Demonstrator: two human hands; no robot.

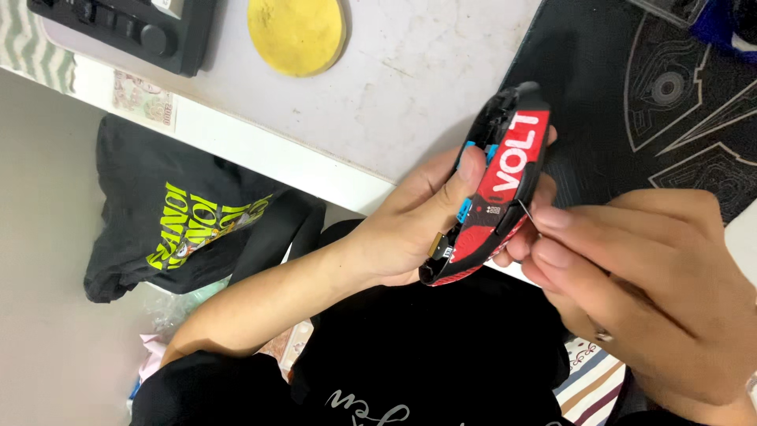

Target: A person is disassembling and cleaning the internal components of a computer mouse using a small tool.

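- Left hand: closed around a red and black device shell, thumb pressed on its near edge, fingers wrapped behind it. The shell is held on edge, tilted, above the front edge of the white desk.
- Device shell: curved, open on the side toward the thumb, with blue parts and a small connector showing inside. It sits between the two hands, just in front of the black mat.
- Right hand: fingers pinched shut on a thin metal pin, whose tip touches or nearly touches the right edge of the shell; contact cannot be confirmed. A ring shows on one finger.
- Surroundings on the desk: a yellow round disc lies at the far side, well apart from the hands. A black keyboard occupies the far left corner. The black mat with grey line patterns covers the right part of the desk.
- Below the desk edge: a black garment with yellow print lies on the floor to the left, near the left forearm. The person's dark clothing fills the lower centre.
- Obstructions: the right hand covers the desk edge and part of the mat behind it.
- Open room: bare desk surface lies between the disc and the shell.
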